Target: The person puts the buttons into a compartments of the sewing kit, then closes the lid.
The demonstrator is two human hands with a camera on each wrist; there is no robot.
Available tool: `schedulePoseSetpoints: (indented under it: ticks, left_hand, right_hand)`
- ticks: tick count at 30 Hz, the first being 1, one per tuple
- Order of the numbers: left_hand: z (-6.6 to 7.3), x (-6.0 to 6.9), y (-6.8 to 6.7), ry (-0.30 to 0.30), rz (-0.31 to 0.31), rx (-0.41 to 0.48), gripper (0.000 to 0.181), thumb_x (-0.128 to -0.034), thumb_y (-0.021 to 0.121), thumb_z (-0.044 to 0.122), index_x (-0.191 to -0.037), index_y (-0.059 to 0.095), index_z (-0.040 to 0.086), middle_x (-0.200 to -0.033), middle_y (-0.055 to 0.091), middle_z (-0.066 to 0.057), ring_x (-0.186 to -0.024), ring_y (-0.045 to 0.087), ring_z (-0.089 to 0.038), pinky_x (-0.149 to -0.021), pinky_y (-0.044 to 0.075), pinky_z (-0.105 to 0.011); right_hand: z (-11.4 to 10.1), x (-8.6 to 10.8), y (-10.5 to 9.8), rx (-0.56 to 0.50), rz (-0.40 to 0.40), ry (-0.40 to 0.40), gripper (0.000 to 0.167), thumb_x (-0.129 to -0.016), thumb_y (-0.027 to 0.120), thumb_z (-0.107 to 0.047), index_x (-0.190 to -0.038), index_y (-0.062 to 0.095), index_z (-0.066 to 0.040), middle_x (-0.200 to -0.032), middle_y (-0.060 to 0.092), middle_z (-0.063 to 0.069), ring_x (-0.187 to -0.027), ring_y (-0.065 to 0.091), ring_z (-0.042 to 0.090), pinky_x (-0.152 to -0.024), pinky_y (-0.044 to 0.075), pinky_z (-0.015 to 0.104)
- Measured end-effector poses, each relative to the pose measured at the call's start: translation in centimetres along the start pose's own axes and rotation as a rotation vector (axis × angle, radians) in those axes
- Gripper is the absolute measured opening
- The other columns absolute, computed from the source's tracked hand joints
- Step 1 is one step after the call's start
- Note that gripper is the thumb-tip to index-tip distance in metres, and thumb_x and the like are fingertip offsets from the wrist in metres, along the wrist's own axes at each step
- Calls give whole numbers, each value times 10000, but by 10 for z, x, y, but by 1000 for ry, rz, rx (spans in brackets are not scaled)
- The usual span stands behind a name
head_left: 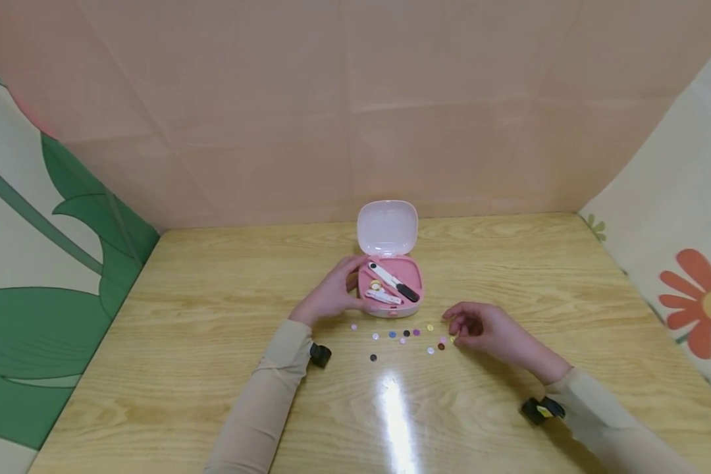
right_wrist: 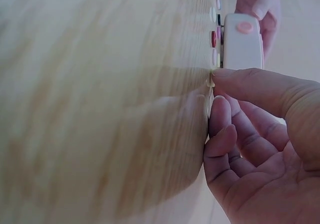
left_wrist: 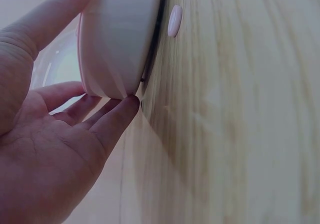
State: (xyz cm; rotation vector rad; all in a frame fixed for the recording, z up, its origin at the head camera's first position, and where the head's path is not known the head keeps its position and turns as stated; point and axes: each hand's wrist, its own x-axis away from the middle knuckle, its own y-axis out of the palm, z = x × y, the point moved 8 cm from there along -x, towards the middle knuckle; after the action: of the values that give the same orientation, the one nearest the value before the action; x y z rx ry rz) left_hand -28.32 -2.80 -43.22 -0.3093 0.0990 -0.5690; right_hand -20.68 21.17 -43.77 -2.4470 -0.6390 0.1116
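Note:
A small pink and white box [head_left: 391,312] stands on the table with its lid [head_left: 388,227] raised. My left hand [head_left: 336,289] holds the box by its left side, thumb near the front and fingers toward the back; in the left wrist view the fingertips [left_wrist: 131,104] touch its wall. Low at the table, my right hand [head_left: 490,332] has thumb and forefinger at a small yellow button [right_wrist: 210,83], pinching its edge. Its other fingers are curled. Inside the box lie a white and black tool [head_left: 394,282] and a white folded strip [head_left: 384,297].
Several small buttons lie scattered before the box, among them a blue one [head_left: 392,334], a purple one [head_left: 417,332], a dark red one [head_left: 441,347] and another yellow one [head_left: 430,327]. A black button [head_left: 373,357] lies nearer. The wooden table [head_left: 213,296] meets a wall covering behind.

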Motion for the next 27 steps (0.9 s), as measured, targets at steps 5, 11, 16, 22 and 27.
schedulePoseSetpoints:
  ticks: [5,11,16,22,27]
  left_hand:
    - [-1,0,0,7,1,5,996,-676,857,87,-1497,296,128,-1420,328,-46,-1326,373,-242,-1087,347,-253]
    - [0,1,-1,4,8,-11,964,-688,855,101,-1488,321,148,-1414,333,-30,-1323,368,-223,-1093,333,-244]
    - [0,1,-2,-7,9,-25,971,-690,853,95,-1493,310,148,-1415,332,-21,-1325,367,-218,-1092,336,-245]
    - [-1,0,-2,-2,7,-21,985,-689,850,84,-1500,294,139,-1429,325,-20,-1331,360,-219,-1093,340,-259]
    - [2,1,-1,33,-14,45,993,-677,853,61,-1494,290,92,-1432,315,-87,-1323,368,-274,-1097,347,-289]
  right_hand:
    - [0,-1,0,39,10,19,308,-784,718,80,-1065,638,-19,-857,638,50,-760,577,164,-617,539,237]
    - [2,-1,1,51,11,58,256,-794,719,64,-1008,639,-51,-849,628,39,-763,564,180,-612,530,239]
    - [0,-1,1,44,-2,30,235,-799,717,60,-988,631,-50,-843,615,40,-768,564,182,-625,534,245]
    - [-2,0,2,95,-32,-27,211,-817,703,42,-977,635,-78,-840,609,5,-775,568,144,-641,537,238]
    - [1,1,3,67,-46,-19,191,-833,707,2,-991,635,-76,-860,611,18,-795,570,159,-658,537,239]
